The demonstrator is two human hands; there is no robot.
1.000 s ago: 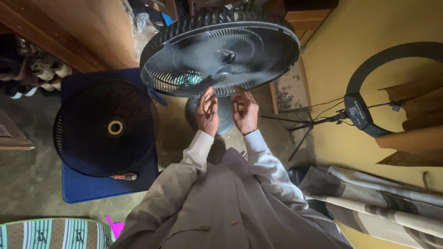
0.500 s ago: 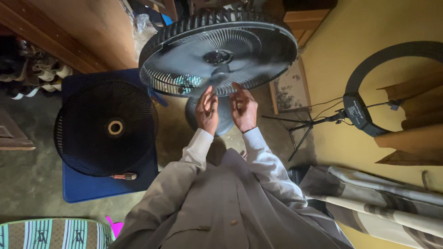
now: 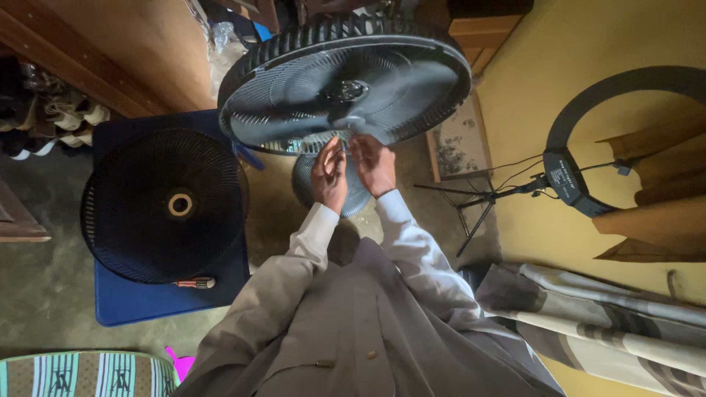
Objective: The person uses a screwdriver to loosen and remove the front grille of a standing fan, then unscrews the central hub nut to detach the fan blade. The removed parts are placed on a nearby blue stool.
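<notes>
Standing fan (image 3: 346,81) upright on floor, front guard off, blades exposed. Detached black grille (image 3: 165,206) flat on blue stool (image 3: 147,301); screwdriver (image 3: 195,283) at stool front edge, beside grille. Left hand (image 3: 329,179), right hand (image 3: 371,165) at fan's lower rim, fingers loosely curled; actual grasp cannot be told.

One fan (image 3: 346,81), one grille (image 3: 165,206), one screwdriver (image 3: 195,282).
</notes>
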